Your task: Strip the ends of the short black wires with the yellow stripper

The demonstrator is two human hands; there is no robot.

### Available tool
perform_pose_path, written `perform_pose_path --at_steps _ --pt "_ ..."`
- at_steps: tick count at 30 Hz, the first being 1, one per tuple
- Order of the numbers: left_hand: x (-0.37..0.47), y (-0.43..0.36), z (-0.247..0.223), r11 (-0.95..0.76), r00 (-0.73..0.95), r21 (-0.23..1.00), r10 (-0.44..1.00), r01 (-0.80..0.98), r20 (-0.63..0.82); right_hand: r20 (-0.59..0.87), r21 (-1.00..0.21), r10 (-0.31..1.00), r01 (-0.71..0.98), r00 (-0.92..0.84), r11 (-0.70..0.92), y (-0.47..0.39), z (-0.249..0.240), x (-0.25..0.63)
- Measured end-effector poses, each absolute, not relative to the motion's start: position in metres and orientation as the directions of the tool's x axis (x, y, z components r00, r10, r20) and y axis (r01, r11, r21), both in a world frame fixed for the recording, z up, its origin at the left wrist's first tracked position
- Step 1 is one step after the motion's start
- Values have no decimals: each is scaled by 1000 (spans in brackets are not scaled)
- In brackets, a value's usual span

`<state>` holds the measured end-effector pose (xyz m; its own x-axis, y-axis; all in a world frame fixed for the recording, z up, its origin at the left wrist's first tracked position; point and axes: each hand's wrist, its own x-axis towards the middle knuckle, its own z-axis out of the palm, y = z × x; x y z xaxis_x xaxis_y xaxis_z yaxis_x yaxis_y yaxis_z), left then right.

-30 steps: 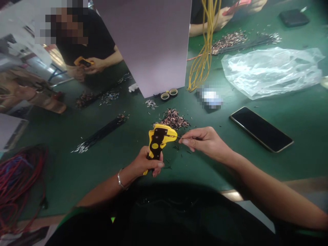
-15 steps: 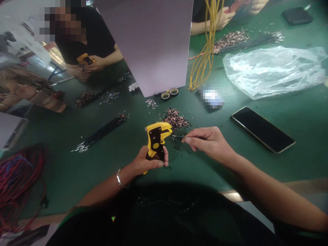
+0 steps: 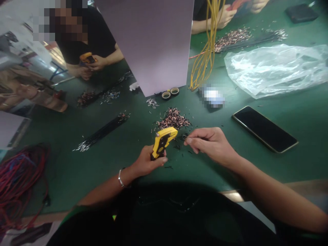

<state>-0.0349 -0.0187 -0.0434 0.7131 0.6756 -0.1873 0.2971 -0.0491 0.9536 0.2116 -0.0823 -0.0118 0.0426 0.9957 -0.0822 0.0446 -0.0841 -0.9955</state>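
Note:
My left hand (image 3: 148, 162) is wrapped round the handle of a yellow and black wire stripper (image 3: 164, 140), whose jaws point right. To the right of the jaws, my right hand (image 3: 208, 140) pinches a short dark wire (image 3: 183, 136) between thumb and forefinger. Just beyond the tool lies a pile of copper and black wire scraps (image 3: 174, 118). Small black bits are scattered on the green table (image 3: 205, 174) beneath the hands. A bundle of black wires (image 3: 102, 133) with bare ends rests to the left.
A phone (image 3: 265, 129) and a plastic bag (image 3: 276, 70) lie at right. Tape rolls (image 3: 166, 95) sit by an upright grey panel (image 3: 159, 44). Yellow wires (image 3: 208, 44) hang behind. Red cables (image 3: 20, 177) are coiled at left. Another person's hands (image 3: 92, 65) hold a tool across the table.
The stripper has tilted in my left hand, and its jaws have turned and shifted slightly right and down. My right hand has barely moved.

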Motion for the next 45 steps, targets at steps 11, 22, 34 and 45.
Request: perform_pose_path --at_steps 11,22,34,45 --pt "-32 -10 -48 322 637 947 729 6 -252 -152 -987 988 57 -22 -151 -79 -17 212" --pt "-28 -16 -33 244 686 970 709 -23 -162 -176 -978 944 156 -280 -136 -81 -28 193" --pt "-33 -9 -39 240 708 971 686 -2 -168 -123 -992 986 -9 -112 -125 -84 -23 202" --pt "-32 -8 -38 179 824 981 565 -76 -39 -100 -994 995 50 -4 -100 -87 -19 197"
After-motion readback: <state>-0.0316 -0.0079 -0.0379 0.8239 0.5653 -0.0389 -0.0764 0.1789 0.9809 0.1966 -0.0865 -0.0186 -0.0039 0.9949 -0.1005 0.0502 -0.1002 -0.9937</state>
